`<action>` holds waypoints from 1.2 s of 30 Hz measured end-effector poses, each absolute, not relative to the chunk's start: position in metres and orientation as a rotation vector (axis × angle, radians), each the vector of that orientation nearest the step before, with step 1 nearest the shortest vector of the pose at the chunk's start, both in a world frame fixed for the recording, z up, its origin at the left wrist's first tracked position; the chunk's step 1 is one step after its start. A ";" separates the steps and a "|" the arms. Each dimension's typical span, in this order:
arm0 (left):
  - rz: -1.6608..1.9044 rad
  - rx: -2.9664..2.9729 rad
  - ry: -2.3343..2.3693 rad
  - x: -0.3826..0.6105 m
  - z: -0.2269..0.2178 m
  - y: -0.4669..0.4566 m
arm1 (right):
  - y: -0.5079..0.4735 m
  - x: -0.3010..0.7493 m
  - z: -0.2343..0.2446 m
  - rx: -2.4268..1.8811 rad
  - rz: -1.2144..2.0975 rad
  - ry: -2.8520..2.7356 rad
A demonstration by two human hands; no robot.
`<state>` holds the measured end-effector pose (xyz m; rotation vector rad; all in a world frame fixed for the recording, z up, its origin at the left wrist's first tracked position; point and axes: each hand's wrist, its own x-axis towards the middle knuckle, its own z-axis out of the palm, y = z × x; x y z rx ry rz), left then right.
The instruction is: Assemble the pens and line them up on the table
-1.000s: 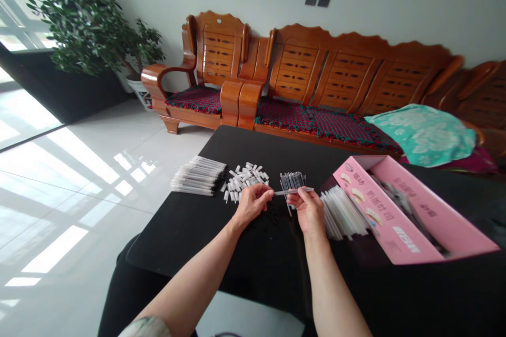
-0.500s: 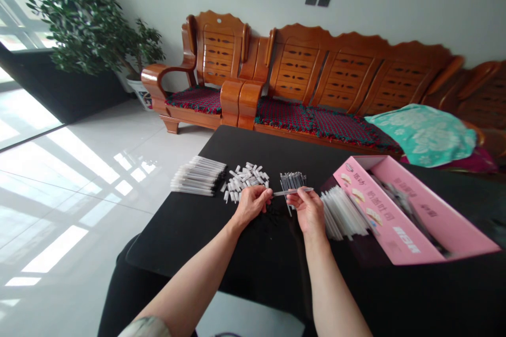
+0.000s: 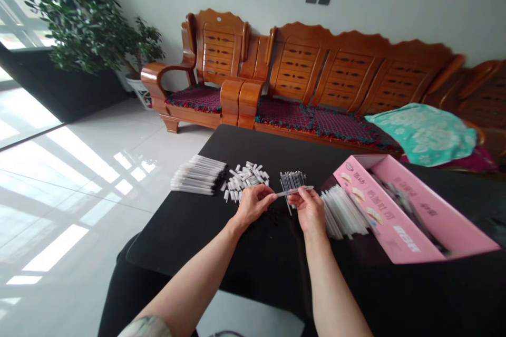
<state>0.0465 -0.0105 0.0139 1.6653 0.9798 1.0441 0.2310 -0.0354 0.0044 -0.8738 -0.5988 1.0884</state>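
Observation:
My right hand (image 3: 310,209) pinches a clear pen barrel (image 3: 297,189) that lies level over the black table (image 3: 205,231). My left hand (image 3: 253,203) has its fingers pinched at the barrel's left end, on a small part I cannot make out. Behind my left hand lies a heap of white caps (image 3: 245,176). A bundle of thin dark refills (image 3: 292,179) lies behind the barrel. Finished pens (image 3: 197,174) are stacked at the far left. A pile of clear barrels (image 3: 343,213) sits just right of my right hand.
An open pink cardboard box (image 3: 399,231) holding more pens stands at the right. Small black bits (image 3: 272,215) lie on the table between my hands. Beyond the table are a wooden sofa (image 3: 336,78), a wooden armchair (image 3: 197,73), a potted plant (image 3: 90,26) and a glossy tiled floor (image 3: 79,168).
My left hand has closed in on the barrel's left end. The right hand and the barrel have barely shifted.

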 end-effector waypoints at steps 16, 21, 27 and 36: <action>1.105 1.702 0.999 0.044 0.013 -0.007 | -0.035 0.234 0.005 -0.872 1.126 -0.540; 1.450 1.466 1.274 0.027 0.018 0.004 | -0.039 0.238 0.010 -0.859 1.141 -0.512; 1.534 1.495 1.507 0.013 0.016 0.015 | -0.043 0.238 0.012 -0.781 1.251 -0.585; 1.233 1.953 1.762 0.011 0.003 0.019 | -0.038 0.241 0.005 -0.749 1.312 -0.484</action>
